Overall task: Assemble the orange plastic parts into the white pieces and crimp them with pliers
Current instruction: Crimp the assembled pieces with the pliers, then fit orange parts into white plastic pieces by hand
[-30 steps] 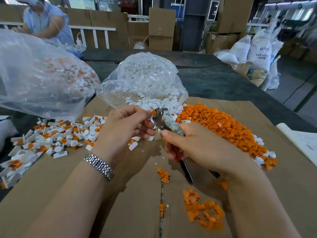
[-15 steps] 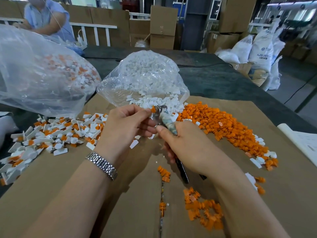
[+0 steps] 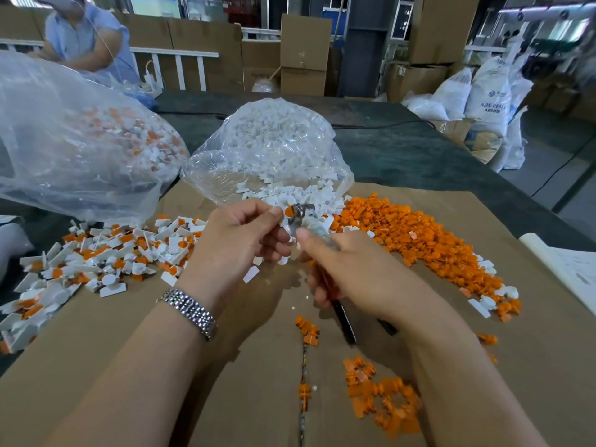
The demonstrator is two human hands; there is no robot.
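You are seated at a sheet of brown cardboard (image 3: 135, 333) that covers the work surface under both your hands. Beyond your left hand slumps a large clear plastic bag (image 3: 64, 140) holding mixed white and orange parts. Straight ahead of your hands, an open clear bag of white pieces (image 3: 267, 150) spills its contents toward your fingers. Left of your left hand lies a spread of finished white-and-orange assemblies (image 3: 96, 253). Right of your right hand runs a long heap of loose orange plastic parts (image 3: 419, 233), and a smaller cluster of orange parts (image 3: 380, 401) sits near your right forearm.

Your left hand (image 3: 238, 240), a metal watch (image 3: 190, 312) on its wrist, pinches a small white piece with an orange part (image 3: 287, 211) between thumb and forefinger. Your right hand (image 3: 351, 269) is wrapped around the pliers (image 3: 301, 217), forefinger lying along the top and the dark handle ends poking out beneath your palm. The metal jaws meet the held piece just at your left fingertips; how far they are closed is too small to tell.

This looks like the crimping step on one assembly. The next move likely calls for a firm squeeze with the piece held steady, then dropping it on the finished spread at your left.
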